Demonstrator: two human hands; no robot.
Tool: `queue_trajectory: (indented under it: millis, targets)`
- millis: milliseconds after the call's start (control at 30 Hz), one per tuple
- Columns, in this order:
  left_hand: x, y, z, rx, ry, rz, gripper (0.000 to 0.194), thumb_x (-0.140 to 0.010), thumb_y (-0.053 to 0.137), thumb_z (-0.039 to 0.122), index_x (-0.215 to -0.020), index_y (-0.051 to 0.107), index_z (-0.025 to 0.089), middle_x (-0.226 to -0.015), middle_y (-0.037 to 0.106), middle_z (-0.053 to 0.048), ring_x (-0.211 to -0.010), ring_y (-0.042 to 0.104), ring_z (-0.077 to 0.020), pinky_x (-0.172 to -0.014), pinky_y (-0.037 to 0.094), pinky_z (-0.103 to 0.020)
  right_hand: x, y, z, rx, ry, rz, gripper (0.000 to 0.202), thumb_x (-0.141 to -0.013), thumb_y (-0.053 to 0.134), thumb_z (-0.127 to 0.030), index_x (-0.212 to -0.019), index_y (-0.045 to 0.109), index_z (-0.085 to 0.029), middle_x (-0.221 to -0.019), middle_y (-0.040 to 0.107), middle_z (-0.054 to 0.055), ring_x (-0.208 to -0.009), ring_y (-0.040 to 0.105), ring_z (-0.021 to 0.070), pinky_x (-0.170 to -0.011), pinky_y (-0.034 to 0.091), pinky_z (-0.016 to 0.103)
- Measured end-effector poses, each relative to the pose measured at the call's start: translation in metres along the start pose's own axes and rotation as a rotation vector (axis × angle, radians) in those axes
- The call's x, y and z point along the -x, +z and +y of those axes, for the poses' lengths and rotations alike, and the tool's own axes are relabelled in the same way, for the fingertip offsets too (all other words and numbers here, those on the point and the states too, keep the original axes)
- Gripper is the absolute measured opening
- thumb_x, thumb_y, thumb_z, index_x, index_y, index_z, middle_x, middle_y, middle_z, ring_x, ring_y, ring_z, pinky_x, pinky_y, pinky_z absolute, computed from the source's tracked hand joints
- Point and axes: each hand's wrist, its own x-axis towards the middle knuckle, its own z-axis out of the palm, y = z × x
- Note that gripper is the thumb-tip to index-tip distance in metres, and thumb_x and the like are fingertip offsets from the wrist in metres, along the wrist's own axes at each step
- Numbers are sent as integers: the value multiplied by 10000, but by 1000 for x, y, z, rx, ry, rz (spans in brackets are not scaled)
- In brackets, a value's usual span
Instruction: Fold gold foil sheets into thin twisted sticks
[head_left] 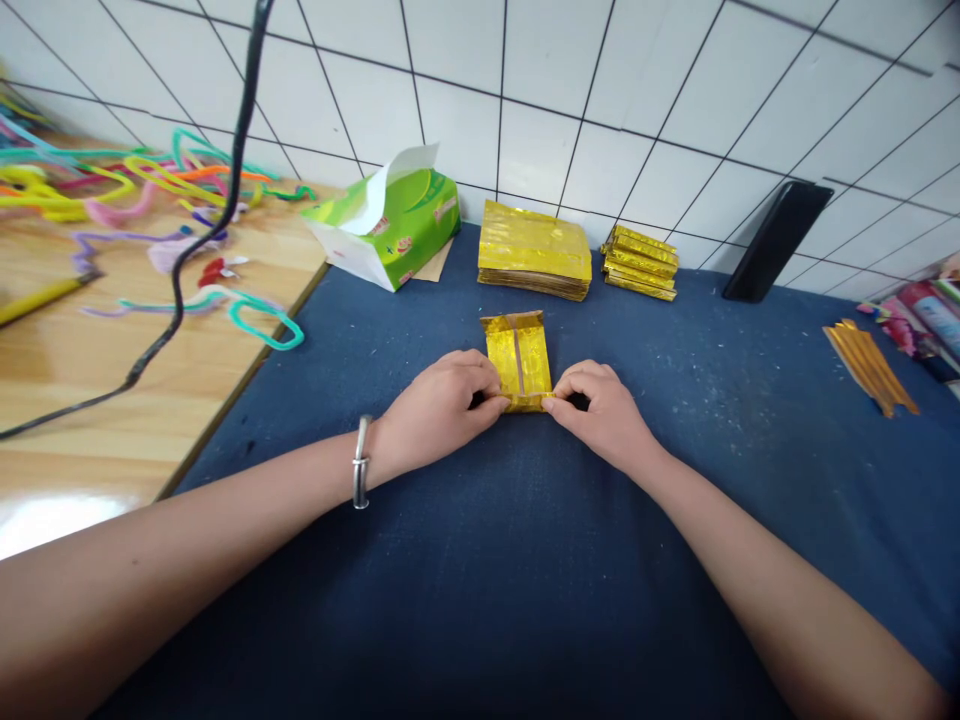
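The person's bare left hand (457,402) and bare right hand (596,408) pinch opposite lower corners of a shiny gold, folded rectangular foil sheet (523,362), which lies between them on the dark blue cloth (465,560); beyond the hands stand a thick gold foil stack (534,248) and, right of it, a bundle of narrow gold strips (640,262), with a green-and-white tissue packet (397,220) beyond the left hand

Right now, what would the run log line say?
left hand: pinching gold sheet's near left corner | right hand: pinching near right corner | gold sheet: near edge folded | gold stack: behind it
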Motion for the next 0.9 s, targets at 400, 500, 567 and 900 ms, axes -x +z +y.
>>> queue_trajectory:
  millis: [400,500,567,900]
  targets:
    - [3,-10,-2,-7,42,-91,112,-802,552,269,-764,596,174,-859,587,-29,-864,546,-166,-790,455,-306,5,-8,5,-23,-89,-82,54,-749,661,-265,-779,632,-231,-904,595,12,-904,522,177,-862,375,372]
    - [3,-12,-4,-1,73,-106,117,-815,546,262,-776,620,180,-859,607,-26,-864,554,-161,-801,453,-300,5,-7,6,-31,-70,-82,46,-753,658,-271,-756,638,-228,-898,596,15,-891,518,178,-847,383,371]
    - [2,-12,-5,-5,87,-116,134,-829,536,261,-782,632,180,-860,617,-26,-858,554,-158,-807,449,-298,5,-5,6,-39,-57,-72,50,-754,656,-268,-741,635,-224,-895,597,14,-881,517,177,-842,383,371]
    - [0,-5,-5,-72,45,-80,194,-850,506,272,-750,632,162,-791,591,-45,-818,543,-166,-781,437,-316,6,-7,-3,-9,-52,-59,98,-780,605,-262,-703,598,-203,-873,590,18,-855,527,164,-835,367,362]
